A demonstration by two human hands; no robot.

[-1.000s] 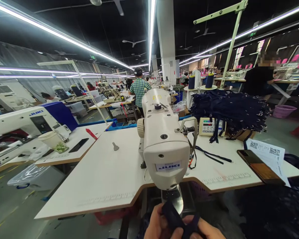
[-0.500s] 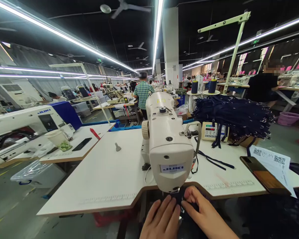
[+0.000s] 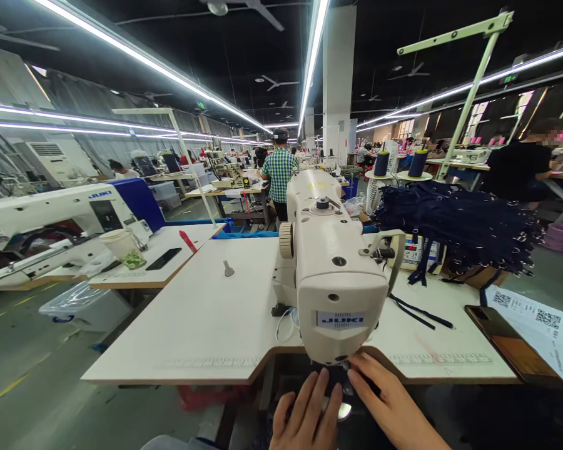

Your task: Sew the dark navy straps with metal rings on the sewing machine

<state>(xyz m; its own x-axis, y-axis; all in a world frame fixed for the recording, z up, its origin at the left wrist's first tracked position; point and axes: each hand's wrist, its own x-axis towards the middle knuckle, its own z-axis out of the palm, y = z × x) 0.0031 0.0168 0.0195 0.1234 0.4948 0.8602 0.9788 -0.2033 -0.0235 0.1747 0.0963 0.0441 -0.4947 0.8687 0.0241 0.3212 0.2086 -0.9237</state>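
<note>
- Dark cloth (image 3: 336, 376) lies at the fingertips of both hands, between them and just below the white sewing machine (image 3: 342, 294), in front of the notched edge of the white table (image 3: 192, 312).
- The left hand (image 3: 306, 412) is palm down with its fingers spread apart, the tips reaching the left part of the cloth; whether they press on it or merely rest there, I cannot tell.
- The right hand (image 3: 387, 400) comes in from the other side, thumb and forefinger pointing at the right part of the cloth, close under the machine; there is some space between the two fingers, and I cannot tell if their tips pinch anything.
- As for looks, the cloth is nearly black in the shade; only a small patch shows, its outline and folds lost under the fingers.
- A shiny metal part (image 3: 344, 410) catches the light between the hands, on the near side of the cloth.
- Well apart from the hands, to the right of the machine, sits a heap of navy straps (image 3: 460, 225) dotted with small metal fittings; near it, narrow dark strips (image 3: 420, 311) lie loose on the table.
</note>
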